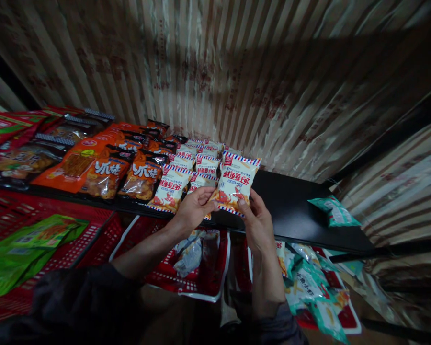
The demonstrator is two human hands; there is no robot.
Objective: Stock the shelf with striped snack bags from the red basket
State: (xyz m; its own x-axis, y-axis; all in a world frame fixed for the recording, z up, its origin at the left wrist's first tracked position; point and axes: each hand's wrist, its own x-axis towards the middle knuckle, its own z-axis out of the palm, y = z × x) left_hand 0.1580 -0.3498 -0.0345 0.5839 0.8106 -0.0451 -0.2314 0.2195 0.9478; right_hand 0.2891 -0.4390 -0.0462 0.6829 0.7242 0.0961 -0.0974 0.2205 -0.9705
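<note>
A white snack bag (236,179) with a red-and-blue striped border and red lettering is held upright between my hands, over the front part of a black shelf (290,206). My left hand (196,209) pinches its lower left corner. At the lower right edge, my right hand (257,221) grips the bag with the thumb on its front. Matching white bags (170,189) stand in rows on the shelf, just left of and behind the held one. Part of the front-row bag behind my left fingers is hidden.
Left along the shelf are orange-and-black snack bags (140,175) and dark bags (32,155). A teal bag (335,211) lies at the right end. Below are a red basket (221,268) holding a few bags, one with teal bags (309,282), and another with green bags (32,249). Striped sheeting (208,72) hangs behind.
</note>
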